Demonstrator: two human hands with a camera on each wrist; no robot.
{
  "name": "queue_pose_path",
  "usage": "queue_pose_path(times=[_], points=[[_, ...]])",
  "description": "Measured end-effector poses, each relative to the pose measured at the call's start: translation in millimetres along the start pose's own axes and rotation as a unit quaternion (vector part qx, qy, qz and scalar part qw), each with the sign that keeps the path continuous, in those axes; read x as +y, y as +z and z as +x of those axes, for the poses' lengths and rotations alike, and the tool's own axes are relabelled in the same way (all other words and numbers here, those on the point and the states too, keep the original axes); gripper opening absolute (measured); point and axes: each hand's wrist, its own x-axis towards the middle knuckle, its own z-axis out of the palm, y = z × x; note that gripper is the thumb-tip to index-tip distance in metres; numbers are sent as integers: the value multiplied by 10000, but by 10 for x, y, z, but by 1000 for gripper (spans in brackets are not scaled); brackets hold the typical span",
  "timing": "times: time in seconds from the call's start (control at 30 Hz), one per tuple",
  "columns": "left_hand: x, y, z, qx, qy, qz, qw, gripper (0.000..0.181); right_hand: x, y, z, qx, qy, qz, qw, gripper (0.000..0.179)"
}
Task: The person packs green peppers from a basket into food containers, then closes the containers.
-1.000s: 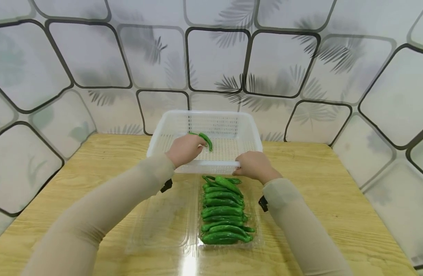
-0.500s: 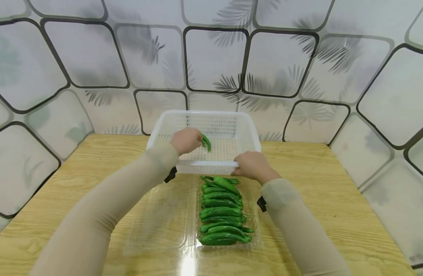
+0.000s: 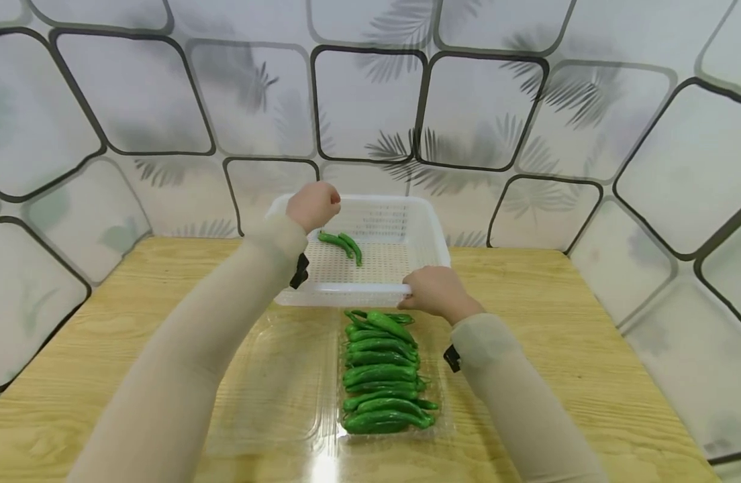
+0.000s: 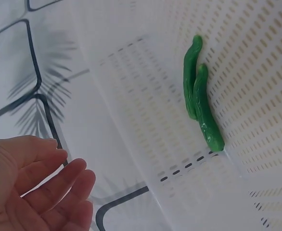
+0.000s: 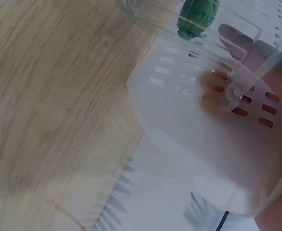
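Note:
A white perforated plastic basket (image 3: 358, 288) stands at the back of the table. Two green chili peppers (image 3: 336, 241) lie side by side inside it, also plain in the left wrist view. My left hand (image 3: 313, 206) is raised over the basket's back left part, apart from the peppers; in the left wrist view its fingers curve loosely with nothing in them. At the basket's front right my right hand (image 3: 435, 292) grips the rim, its fingers partly seen through the slots in the right wrist view. Nearer, several green chili peppers (image 3: 379, 372) lie stacked in a row in a clear plastic clamshell.
The clamshell's flat transparent lid (image 3: 268, 389) lies open to the left of the filled half. Everything stands on a light wooden table (image 3: 564, 362). A patterned wall covering (image 3: 370, 100) rises right behind the basket and along both sides.
My left hand has let go of a chili pepper among those in the basket and moved up and back, leaving both peppers in sight. The right hand stays on the rim.

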Motion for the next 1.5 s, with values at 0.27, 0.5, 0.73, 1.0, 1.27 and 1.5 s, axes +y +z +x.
queue_pose_path(times=[0.27,0.5,0.73,1.0,1.27,1.5], points=[[-75,-11,162,292,-101,176,9994,27,-1,3,-5,-29,7,-102,9999,28],[-177,22,288,605,1,348,9976,24,23,9,-21,-63,54,-127,9999,29],[-184,118,326,313,75,417,9986,28,27,4,-38,-22,89,-88,9999,28],[-192,236,399,-123,388,691,9968,33,22,36,-18,8,110,-110,9999,30],[-182,382,420,-1168,727,1317,9817,44,39,37,-40,48,105,-171,9998,31],[-261,628,456,-1776,393,1383,9735,50,17,17,-28,33,59,-261,9996,30]])
